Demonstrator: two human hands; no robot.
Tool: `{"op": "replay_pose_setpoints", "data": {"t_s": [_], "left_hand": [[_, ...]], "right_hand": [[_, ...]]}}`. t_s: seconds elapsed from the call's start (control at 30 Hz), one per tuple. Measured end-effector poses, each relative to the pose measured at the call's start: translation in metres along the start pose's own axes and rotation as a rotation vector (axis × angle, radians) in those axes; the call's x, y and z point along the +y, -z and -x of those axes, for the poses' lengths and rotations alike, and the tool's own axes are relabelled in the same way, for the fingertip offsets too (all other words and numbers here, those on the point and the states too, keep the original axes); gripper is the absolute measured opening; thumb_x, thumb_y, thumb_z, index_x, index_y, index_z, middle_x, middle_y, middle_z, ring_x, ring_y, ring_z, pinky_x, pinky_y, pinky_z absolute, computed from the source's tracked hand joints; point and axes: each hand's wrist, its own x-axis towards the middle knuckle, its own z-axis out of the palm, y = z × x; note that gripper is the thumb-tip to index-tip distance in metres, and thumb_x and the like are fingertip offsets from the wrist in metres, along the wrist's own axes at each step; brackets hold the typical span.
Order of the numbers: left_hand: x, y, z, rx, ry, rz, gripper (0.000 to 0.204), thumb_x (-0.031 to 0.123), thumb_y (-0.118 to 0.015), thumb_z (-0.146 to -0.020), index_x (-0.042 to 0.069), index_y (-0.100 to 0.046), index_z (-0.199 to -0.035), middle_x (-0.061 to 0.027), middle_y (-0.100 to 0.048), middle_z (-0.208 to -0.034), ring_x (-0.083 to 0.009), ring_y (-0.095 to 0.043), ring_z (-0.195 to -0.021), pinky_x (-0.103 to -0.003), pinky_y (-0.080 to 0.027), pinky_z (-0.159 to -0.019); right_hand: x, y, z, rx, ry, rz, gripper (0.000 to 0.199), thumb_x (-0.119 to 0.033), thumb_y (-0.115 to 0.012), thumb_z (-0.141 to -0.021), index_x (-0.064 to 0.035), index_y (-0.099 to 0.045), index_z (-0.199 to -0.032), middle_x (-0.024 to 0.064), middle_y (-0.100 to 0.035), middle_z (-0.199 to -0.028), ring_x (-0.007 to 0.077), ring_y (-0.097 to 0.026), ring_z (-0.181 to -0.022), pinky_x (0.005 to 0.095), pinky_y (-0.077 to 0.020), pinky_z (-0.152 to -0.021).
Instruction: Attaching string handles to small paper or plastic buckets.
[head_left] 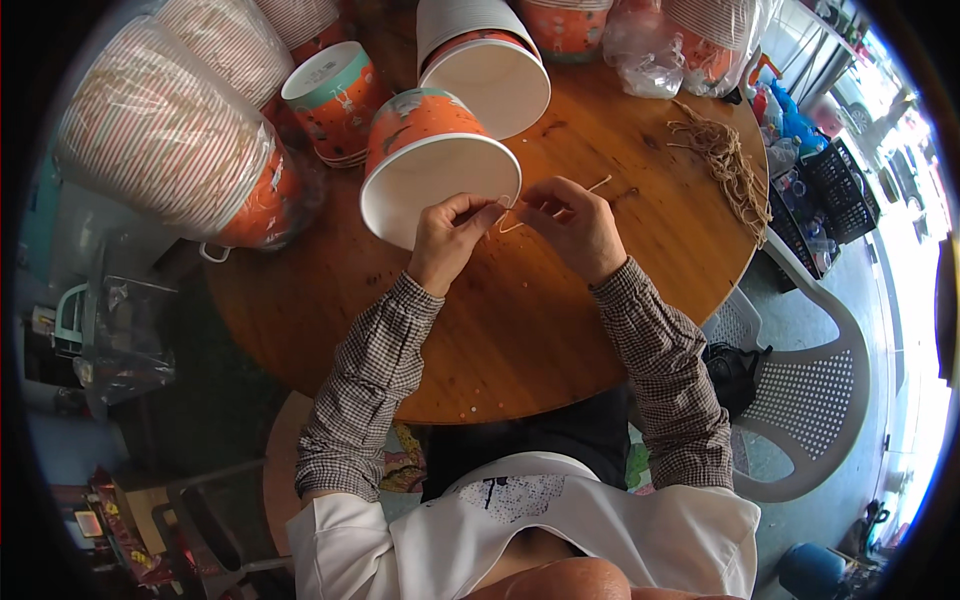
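Note:
Just over the near rim of an orange paper bucket point(425, 175), lying on its side with its white mouth toward me, both hands come close together. A thin tan cord point(511, 227) runs between the fingertips, and its end sticks out past the right knuckles. My left hand point(445, 245) pinches the cord next to the bucket's rim. Fingers curled, my right hand point(583, 232) grips the cord a little to the right. Whether the cord passes through the bucket's rim is hidden by the fingers.
Behind stands a nested stack of white-mouthed buckets point(490, 85), with an upturned orange bucket point(340, 95) beside it. Bagged bucket stacks point(165, 135) crowd the left. A bundle of tan cords point(725, 160) lies at the right edge of the round wooden table point(660, 230). A plastic chair point(810, 400) stands right.

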Motion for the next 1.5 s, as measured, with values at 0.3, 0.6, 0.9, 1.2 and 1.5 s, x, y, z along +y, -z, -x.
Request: {"op": "replay_pose_setpoints", "data": {"t_s": [0.3, 0.6, 0.9, 1.2, 1.5], "left_hand": [[0.002, 0.001, 0.003, -0.022, 0.009, 0.006, 0.02, 0.019, -0.067, -0.09, 0.0, -0.069, -0.095, 0.0037, -0.062, -0.078, -0.0025, -0.051, -0.07, -0.018, -0.042, -0.063], [0.001, 0.001, 0.004, -0.038, 0.069, 0.048, 0.02, 0.016, -0.065, -0.091, -0.001, -0.069, -0.101, -0.0002, -0.067, -0.092, -0.0045, -0.057, -0.083, -0.018, -0.045, -0.075], [0.005, -0.003, 0.005, -0.054, 0.019, -0.02, 0.019, 0.019, -0.067, -0.09, 0.001, -0.069, -0.097, 0.0041, -0.061, -0.078, -0.0027, -0.052, -0.071, -0.018, -0.043, -0.066], [-0.004, 0.0, 0.002, -0.001, -0.068, -0.141, 0.022, 0.02, -0.067, -0.09, -0.002, -0.066, -0.091, 0.0001, -0.064, -0.078, -0.0053, -0.057, -0.065, -0.022, -0.047, -0.059], [0.008, 0.002, 0.004, 0.015, 0.035, -0.034, 0.021, 0.021, -0.066, -0.091, -0.001, -0.065, -0.089, -0.0004, -0.063, -0.075, -0.0057, -0.056, -0.06, -0.021, -0.046, -0.055]], "right_hand": [[0.005, 0.0, -0.001, -0.046, -0.077, 0.025, 0.017, -0.011, -0.069, -0.083, -0.003, -0.068, -0.098, 0.0082, -0.068, -0.087, 0.0167, -0.064, -0.077, 0.0288, -0.0518, -0.072], [0.019, -0.006, -0.003, -0.026, -0.087, -0.105, 0.018, -0.013, -0.07, -0.083, -0.0025, -0.069, -0.098, 0.0061, -0.07, -0.082, 0.0119, -0.063, -0.073, 0.0268, -0.0513, -0.07], [0.012, -0.004, -0.002, -0.001, -0.201, -0.194, 0.019, -0.015, -0.066, -0.088, 0.0021, -0.066, -0.096, 0.0046, -0.067, -0.078, 0.0082, -0.061, -0.071, 0.0249, -0.0489, -0.066], [0.009, -0.005, 0.0, 0.127, -0.092, -0.092, 0.013, -0.011, -0.064, -0.089, 0.0005, -0.062, -0.094, 0.0025, -0.064, -0.078, 0.0079, -0.057, -0.066, 0.0235, -0.048, -0.061], [0.005, -0.005, 0.003, 0.028, 0.287, 0.31, 0.01, -0.009, -0.066, -0.083, -0.006, -0.065, -0.093, 0.008, -0.059, -0.084, 0.0221, -0.063, -0.071, 0.032, -0.0522, -0.062]]}}
